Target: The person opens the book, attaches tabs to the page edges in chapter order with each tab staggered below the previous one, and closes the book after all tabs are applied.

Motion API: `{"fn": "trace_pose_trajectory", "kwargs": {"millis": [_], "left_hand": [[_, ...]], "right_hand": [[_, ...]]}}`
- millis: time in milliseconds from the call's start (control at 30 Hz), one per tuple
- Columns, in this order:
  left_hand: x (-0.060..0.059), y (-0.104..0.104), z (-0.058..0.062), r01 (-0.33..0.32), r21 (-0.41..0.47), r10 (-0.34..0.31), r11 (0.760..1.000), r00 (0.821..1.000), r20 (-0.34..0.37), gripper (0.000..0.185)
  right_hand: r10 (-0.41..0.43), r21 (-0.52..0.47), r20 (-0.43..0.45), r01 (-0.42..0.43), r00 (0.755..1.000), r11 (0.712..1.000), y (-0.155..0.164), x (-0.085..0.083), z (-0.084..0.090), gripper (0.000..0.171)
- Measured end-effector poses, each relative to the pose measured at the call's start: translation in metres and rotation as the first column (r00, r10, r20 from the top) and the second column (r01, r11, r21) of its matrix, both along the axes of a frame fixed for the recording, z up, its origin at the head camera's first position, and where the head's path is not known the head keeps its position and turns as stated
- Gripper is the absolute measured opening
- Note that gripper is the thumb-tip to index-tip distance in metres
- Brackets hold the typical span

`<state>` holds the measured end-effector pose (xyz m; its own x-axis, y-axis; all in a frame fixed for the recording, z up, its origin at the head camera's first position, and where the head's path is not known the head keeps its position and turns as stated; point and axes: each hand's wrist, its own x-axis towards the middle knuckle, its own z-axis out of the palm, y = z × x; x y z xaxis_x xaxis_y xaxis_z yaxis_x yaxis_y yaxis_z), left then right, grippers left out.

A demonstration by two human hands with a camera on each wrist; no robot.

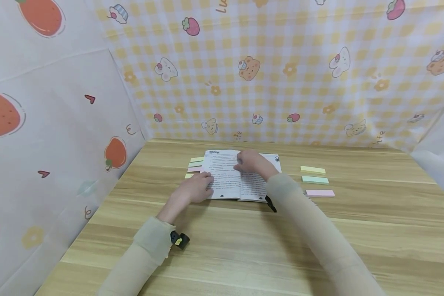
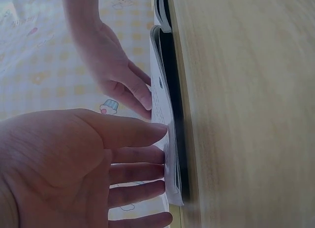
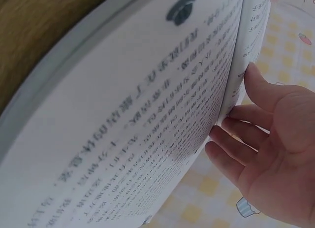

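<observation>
An open book [image 1: 225,183] with printed text lies on the wooden table. My left hand [image 1: 195,187] rests at the left page's outer edge; in the left wrist view its fingers [image 2: 137,174] reach out to the page, fairly straight. Over the upper middle of the book, my right hand [image 1: 254,161] touches the pages near the centre fold. Its spread fingertips [image 3: 214,132] meet the paper around the fold in the right wrist view. Several coloured sticky tabs [image 1: 196,163] stick out past the book's left edge, beside my left hand.
Right of the book, a yellow sticky-note pad [image 1: 313,169], a green pad [image 1: 315,180] and a pink pad [image 1: 320,193] lie in a column on the table [image 1: 225,246]. A patterned cloth [image 1: 266,94] hangs behind the table, with another at the left.
</observation>
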<state>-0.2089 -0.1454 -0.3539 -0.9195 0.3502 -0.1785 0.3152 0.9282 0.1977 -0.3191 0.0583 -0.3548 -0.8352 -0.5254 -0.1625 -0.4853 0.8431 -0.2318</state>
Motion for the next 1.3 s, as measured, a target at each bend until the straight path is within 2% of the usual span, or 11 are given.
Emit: {"fn": "trace_pose_trajectory", "kwargs": {"millis": [233, 400, 533, 667, 833, 1133, 1233, 1300], "left_hand": [[0.001, 0.001, 0.000, 0.006, -0.022, -0.006, 1.000, 1.000, -0.007, 0.048], [0.001, 0.002, -0.001, 0.006, -0.043, -0.006, 0.999, 1.000, -0.006, 0.047], [0.002, 0.003, -0.001, -0.006, -0.064, 0.006, 0.998, 1.000, -0.002, 0.049], [0.003, 0.004, -0.001, -0.016, -0.072, 0.017, 0.997, 1.000, 0.007, 0.050], [0.005, 0.004, -0.002, -0.021, -0.077, 0.022, 0.997, 1.000, 0.010, 0.050], [0.007, 0.005, -0.001, -0.009, -0.060, 0.011, 0.998, 1.000, 0.020, 0.049], [0.008, 0.006, -0.001, -0.005, -0.063, 0.006, 0.998, 1.000, 0.014, 0.049], [0.008, 0.006, -0.001, 0.000, -0.066, 0.000, 0.998, 1.000, 0.005, 0.049]], "right_hand": [[-0.029, 0.056, -0.016, 0.030, 0.999, 0.998, -0.005, 0.003, -0.004, 0.027], [-0.062, 0.091, -0.059, 0.068, 0.996, 0.994, -0.010, 0.006, -0.008, 0.027], [-0.089, 0.079, -0.083, 0.095, 0.993, 0.992, -0.013, 0.010, -0.009, 0.027], [-0.110, 0.071, -0.068, 0.114, 0.992, 0.991, -0.014, 0.011, -0.011, 0.027], [-0.092, 0.073, -0.039, 0.095, 0.995, 0.993, -0.012, 0.010, -0.012, 0.032], [-0.066, 0.051, 0.093, 0.061, 0.994, 0.997, -0.004, 0.012, -0.007, 0.073], [-0.059, 0.046, 0.098, 0.054, 0.993, 0.997, -0.002, 0.012, -0.006, 0.074], [-0.053, 0.039, 0.079, 0.050, 0.995, 0.998, -0.002, 0.012, -0.006, 0.066]]}}
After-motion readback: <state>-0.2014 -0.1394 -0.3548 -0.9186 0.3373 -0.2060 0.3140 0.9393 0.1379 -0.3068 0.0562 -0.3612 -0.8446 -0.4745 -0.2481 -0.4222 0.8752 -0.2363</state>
